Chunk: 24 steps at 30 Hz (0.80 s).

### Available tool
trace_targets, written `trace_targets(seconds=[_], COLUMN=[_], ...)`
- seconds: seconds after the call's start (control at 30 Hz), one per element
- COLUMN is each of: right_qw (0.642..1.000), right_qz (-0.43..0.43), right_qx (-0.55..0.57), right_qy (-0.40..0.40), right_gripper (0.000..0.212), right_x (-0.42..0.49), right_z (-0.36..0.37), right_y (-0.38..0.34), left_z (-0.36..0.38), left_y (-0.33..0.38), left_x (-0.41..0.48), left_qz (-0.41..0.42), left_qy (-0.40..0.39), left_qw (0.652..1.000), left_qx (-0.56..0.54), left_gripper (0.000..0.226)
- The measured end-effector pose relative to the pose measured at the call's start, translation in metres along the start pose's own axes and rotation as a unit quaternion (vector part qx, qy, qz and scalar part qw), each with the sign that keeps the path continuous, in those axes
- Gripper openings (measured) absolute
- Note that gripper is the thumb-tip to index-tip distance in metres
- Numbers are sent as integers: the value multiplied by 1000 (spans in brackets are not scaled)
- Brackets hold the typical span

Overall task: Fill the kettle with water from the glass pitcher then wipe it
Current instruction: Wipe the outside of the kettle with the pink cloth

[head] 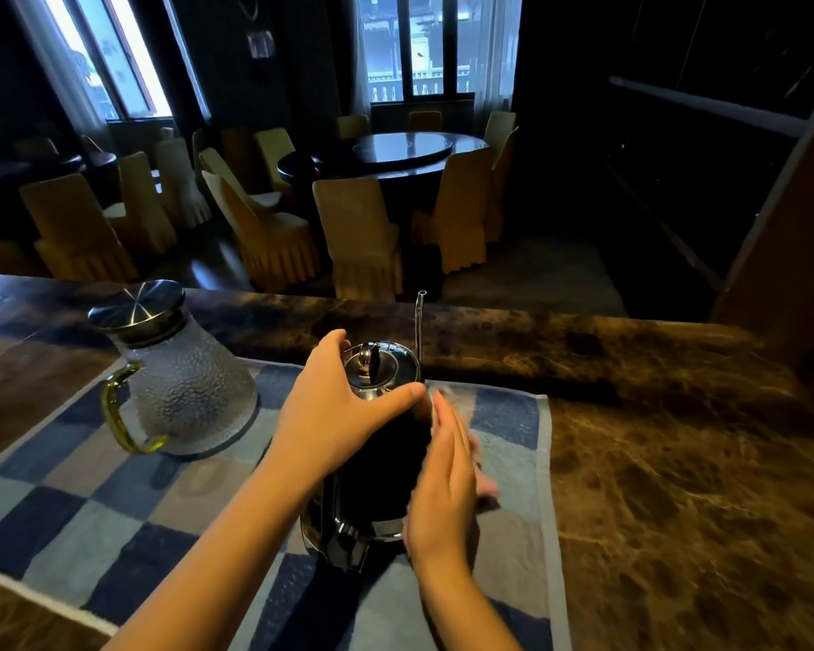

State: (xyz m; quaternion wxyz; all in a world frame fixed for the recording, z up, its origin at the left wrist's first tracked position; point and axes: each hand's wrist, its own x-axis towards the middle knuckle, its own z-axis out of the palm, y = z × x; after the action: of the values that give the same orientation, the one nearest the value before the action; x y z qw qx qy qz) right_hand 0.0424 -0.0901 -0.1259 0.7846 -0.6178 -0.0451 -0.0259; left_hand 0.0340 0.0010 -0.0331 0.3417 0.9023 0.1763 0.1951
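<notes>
The kettle (377,476), dark with a shiny steel lid (386,366) and a thin upright spout (419,321), stands on a blue-checked towel (90,509). My left hand (334,415) grips the kettle's top, thumb and fingers around the lid's rim. My right hand (442,491) lies flat against the kettle's right side with fingers stretched out and blurred by motion; whether anything is under the palm is hidden. The glass pitcher (184,387), textured, with a metal lid and a yellow handle, stands to the left on the towel, apart from both hands.
The towel lies on a brown marble counter (677,462) whose far edge runs across the view behind the kettle. Beyond it is a dim dining room with a round table (395,152) and covered chairs (358,227). A dark wall panel rises at right.
</notes>
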Motion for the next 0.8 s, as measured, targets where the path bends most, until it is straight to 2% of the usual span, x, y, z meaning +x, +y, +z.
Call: trace_targets(seconds=[0.07, 0.17, 0.23, 0.3, 0.37, 0.43, 0.5, 0.6, 0.63, 0.73, 0.8], right_qw=[999, 986, 977, 971, 972, 979, 989, 981, 979, 972, 970], right_qz=[-5, 3, 33, 78, 128, 142, 81, -53, -71, -69, -52], right_qx=[11, -3, -51, -109, -101, -91, -78, -168, -168, -60, -70], right_qy=[-51, -167, -202, -198, -170, -116, -94, -77, -90, -215, -225], right_gripper=[36, 52, 54, 49, 41, 35, 36, 38, 37, 41, 37], right_x=[22, 65, 84, 87, 74, 52, 25, 7, 16, 59, 72], right_z=[9, 11, 5, -4, -13, -21, -21, -13, -9, -8, -15], right_y=[-24, -41, -33, -15, 3, 14, 17, -11, -21, -38, -23], left_z=[0, 1, 1, 1, 0, 0, 0, 0, 0, -1, -2], left_y=[-1, -1, 0, 0, 0, 0, 0, 0, 0, 0, 0], left_x=[1, 1, 1, 1, 1, 1, 1, 1, 1, 0, 0], left_qz=[-3, 0, 2, 0, -3, -5, -8, -8, -7, -7, -6], left_qy=[3, 7, 9, 4, -1, -3, -3, 0, 1, -5, -8], left_qw=[1000, 1000, 1000, 1000, 1000, 1000, 1000, 1000, 1000, 1000, 1000], left_qx=[1, 10, 3, 0, 0, -1, 5, 4, 4, 2, -5], left_gripper=[109, 99, 95, 97, 100, 103, 102, 99, 98, 96, 97])
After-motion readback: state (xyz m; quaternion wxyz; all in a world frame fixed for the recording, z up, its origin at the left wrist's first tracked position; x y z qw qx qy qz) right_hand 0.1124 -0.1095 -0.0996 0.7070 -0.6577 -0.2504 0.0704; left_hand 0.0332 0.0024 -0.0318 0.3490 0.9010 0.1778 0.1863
